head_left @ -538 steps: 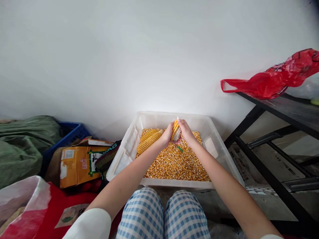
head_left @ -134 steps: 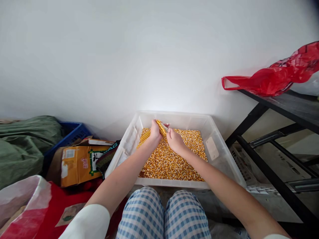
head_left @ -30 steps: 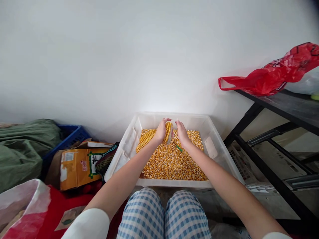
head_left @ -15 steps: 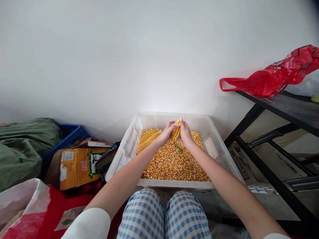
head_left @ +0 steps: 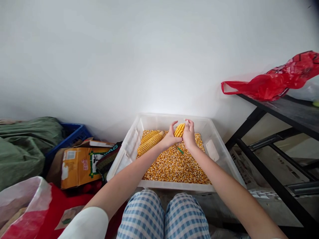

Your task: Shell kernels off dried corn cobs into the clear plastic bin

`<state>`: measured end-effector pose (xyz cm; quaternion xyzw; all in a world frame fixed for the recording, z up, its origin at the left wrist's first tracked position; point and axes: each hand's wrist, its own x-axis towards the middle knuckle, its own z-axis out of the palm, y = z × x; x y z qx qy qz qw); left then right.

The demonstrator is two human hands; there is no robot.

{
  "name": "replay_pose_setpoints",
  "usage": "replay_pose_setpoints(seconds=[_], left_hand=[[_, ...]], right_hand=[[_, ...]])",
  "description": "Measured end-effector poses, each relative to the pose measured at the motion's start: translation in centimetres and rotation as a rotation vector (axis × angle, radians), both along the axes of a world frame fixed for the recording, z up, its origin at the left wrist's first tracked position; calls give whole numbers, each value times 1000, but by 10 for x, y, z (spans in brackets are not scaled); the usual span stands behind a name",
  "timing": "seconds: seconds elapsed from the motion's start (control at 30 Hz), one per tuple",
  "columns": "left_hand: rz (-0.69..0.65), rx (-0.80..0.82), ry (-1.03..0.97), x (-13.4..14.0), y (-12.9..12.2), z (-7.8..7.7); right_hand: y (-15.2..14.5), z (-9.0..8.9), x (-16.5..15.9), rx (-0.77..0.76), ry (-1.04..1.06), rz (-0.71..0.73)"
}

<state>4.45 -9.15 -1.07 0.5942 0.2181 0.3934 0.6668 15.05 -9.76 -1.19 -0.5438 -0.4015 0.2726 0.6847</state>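
Observation:
A yellow ear of corn (head_left: 179,130) is between my two hands, tilted above the loose kernels. My right hand (head_left: 188,135) grips its right side, with the fingers bent at the top. Around its left end curve the thumb and fingers of my left hand (head_left: 171,136), the thumb low and the fingers raised. Below lie loose corn kernels (head_left: 174,167) in a translucent plastic bin (head_left: 175,185). Several more ears of corn (head_left: 150,145) rest on the kernels beside my left hand. A green leaf scrap (head_left: 179,150) lies under my hands.
Left of the bin are an orange cardboard box (head_left: 77,167), a blue crate (head_left: 74,131), green cloth (head_left: 22,149) and a red-and-white bag (head_left: 37,205). A black metal rack (head_left: 259,159) stands at the right, with a red plastic bag (head_left: 271,83) on top. A white wall is behind.
The ear of corn has turned from nearly upright to a more slanted position. My left hand's fingers have spread from their close grip, and the right hand has shifted slightly right.

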Motion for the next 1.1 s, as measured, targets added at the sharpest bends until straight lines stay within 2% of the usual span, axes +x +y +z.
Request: replay_pose_setpoints(seconds=[0.07, 0.23, 0.37, 0.43, 0.63, 0.77, 0.9, 1.1], left_hand=[[27, -42, -36, 2, 0, 3], [96, -81, -113, 5, 2, 12], [104, -31, 56, 4, 3, 10], [111, 5, 114, 3, 3, 7], [145, 49, 15, 3, 2, 1], [120, -15, 1, 4, 2, 3], [131, 17, 27, 5, 3, 8], [94, 62, 100, -3, 8, 15]], right_hand=[[1, 2, 2, -9, 17, 8], [2, 16, 6, 13, 222, 152], [-3, 22, 3, -124, 145, 353], [-6, 20, -1, -136, 77, 421], [-2, 7, -8, -16, 88, 337], [6, 2, 0, -105, 200, 298], [10, 6, 9, -146, 253, 402], [3, 19, 13, -26, 140, 566]])
